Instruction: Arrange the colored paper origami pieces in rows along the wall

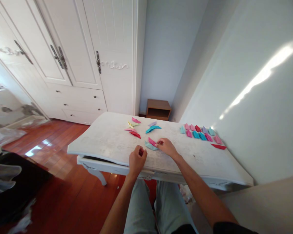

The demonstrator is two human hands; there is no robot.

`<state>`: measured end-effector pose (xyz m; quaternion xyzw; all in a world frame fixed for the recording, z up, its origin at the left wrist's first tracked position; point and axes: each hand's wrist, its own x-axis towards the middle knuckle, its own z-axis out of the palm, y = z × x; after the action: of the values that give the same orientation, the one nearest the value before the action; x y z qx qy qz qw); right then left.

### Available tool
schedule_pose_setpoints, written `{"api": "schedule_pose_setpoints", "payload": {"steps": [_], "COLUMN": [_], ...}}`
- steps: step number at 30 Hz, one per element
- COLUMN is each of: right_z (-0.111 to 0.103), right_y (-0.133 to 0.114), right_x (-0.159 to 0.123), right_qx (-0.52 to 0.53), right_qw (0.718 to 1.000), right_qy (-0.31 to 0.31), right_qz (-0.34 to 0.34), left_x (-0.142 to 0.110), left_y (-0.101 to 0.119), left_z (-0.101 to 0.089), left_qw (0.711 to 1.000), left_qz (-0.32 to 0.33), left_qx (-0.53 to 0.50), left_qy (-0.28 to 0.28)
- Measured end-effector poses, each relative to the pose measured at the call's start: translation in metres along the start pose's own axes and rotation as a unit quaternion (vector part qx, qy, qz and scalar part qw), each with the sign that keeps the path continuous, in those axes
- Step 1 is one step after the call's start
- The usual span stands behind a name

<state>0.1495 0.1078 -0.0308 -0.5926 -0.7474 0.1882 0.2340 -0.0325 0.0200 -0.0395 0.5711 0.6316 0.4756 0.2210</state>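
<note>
Two bare hands work at the near edge of a white marble-topped table (107, 139) in the head view. Curled into a loose fist, the left hand (136, 159) has a small pink folded paper piece (141, 151) just showing inside its closed grip. Beside it, the right hand (167, 147) rests flat on the table, fingertips (158, 143) touching a pink folded paper triangle (151, 141) that overlaps a pale teal folded paper triangle (150, 146); these fingers pinch nothing. Farther back on the table lies a loose scatter of pink, yellow, red and teal paper pieces (141, 127). Against the wall side of the table sits a tidy row of pink, teal and red folded pieces (200, 132).
</note>
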Motion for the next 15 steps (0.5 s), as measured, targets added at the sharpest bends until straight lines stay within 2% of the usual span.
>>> {"api": "schedule_pose_setpoints", "payload": {"steps": [4,8,12,15], "right_z": [0.004,0.010,0.012,0.010], "right_y": [0.003,0.007,0.010,0.011], "right_x": [-0.009,-0.019,-0.026,-0.028], "right_qx": [0.001,0.048,0.146,0.247], "right_qw": [1.000,0.994,0.978,0.953], "right_qy": [0.026,0.097,0.147,0.171], "right_qz": [0.007,-0.019,0.009,0.029], "left_x": [-0.002,-0.004,-0.005,-0.003], "left_y": [0.000,0.001,0.003,0.005], "left_z": [0.000,0.001,0.002,0.002], "left_qw": [1.000,1.000,1.000,0.999], "left_qz": [0.008,0.013,0.001,-0.018], "left_qx": [0.022,0.020,0.031,0.032], "left_qy": [0.000,0.000,0.004,0.006]}}
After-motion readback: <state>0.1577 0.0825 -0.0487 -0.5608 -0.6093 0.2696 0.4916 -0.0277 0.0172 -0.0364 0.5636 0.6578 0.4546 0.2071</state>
